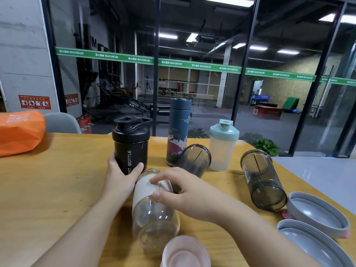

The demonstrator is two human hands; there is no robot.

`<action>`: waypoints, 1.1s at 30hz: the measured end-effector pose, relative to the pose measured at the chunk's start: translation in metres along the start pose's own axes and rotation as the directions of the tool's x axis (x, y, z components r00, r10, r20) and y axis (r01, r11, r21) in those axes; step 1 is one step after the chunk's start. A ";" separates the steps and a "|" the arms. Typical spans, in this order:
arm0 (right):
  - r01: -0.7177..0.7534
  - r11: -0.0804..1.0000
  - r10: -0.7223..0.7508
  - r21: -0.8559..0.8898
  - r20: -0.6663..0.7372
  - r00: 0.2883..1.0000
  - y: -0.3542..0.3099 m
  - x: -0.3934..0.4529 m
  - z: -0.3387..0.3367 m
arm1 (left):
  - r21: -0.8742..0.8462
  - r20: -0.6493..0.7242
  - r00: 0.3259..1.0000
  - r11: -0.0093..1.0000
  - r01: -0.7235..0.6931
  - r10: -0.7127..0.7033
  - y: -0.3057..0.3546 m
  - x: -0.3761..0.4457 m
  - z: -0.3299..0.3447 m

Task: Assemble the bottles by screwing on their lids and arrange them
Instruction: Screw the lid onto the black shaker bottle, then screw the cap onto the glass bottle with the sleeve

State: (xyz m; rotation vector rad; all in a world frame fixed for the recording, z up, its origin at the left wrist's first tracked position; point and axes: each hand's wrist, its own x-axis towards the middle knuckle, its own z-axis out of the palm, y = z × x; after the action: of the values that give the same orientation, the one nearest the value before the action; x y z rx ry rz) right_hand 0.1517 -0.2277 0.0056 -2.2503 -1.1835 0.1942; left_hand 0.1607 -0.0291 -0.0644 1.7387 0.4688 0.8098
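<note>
My left hand [120, 175] grips the base of a black shaker bottle [131, 143], which stands upright on the wooden table [57, 180] with its black lid on. My right hand [185, 189] holds a clear glass bottle with a cream sleeve [152, 212] that lies on its side without a lid. Two smoky grey cups [194, 160] [263, 180] lie open and lidless. A tall blue patterned flask [178, 130] and a frosted shaker with a mint lid [223, 145] stand capped at the back. Two grey lids [317, 212] [312, 245] lie at the right.
A pink cup [185, 253] sits at the near edge. An orange bag [21, 130] lies at the far left of the table, with a grey chair [61, 122] behind it. The table's right edge runs close to the grey lids. A glass wall stands beyond.
</note>
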 end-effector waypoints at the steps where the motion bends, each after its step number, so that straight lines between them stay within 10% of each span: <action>1: 0.002 1.000 -0.002 -0.001 -0.003 1.000 0.000 0.000 0.000 | 0.003 0.007 1.000 1.000 0.004 -0.004 -0.001 0.001 0.000; 11: 0.016 1.000 -0.016 -0.019 -0.020 1.000 0.002 0.000 0.000 | 0.093 0.074 0.997 0.996 -0.014 0.007 0.001 -0.002 -0.002; 18: -0.005 1.000 0.005 -0.011 -0.007 1.000 0.004 -0.002 0.000 | 0.048 -0.125 0.992 0.999 0.021 -0.015 0.012 -0.037 -0.016; 24: 0.031 0.999 -0.032 -0.037 -0.030 0.999 0.003 -0.007 0.001 | 0.102 0.177 0.929 0.933 -0.345 0.324 0.020 -0.087 -0.024; 33: -0.066 0.996 0.074 0.060 -0.148 0.986 0.013 -0.033 0.004 | 0.173 0.486 0.769 0.817 -0.551 0.416 0.032 -0.107 -0.029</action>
State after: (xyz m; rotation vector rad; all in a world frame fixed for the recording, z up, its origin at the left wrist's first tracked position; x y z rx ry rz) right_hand 0.1393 -0.2576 -0.0092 -2.2180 -1.0094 0.0823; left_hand 0.0637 -0.0909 -0.0604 2.3118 -0.1937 0.6986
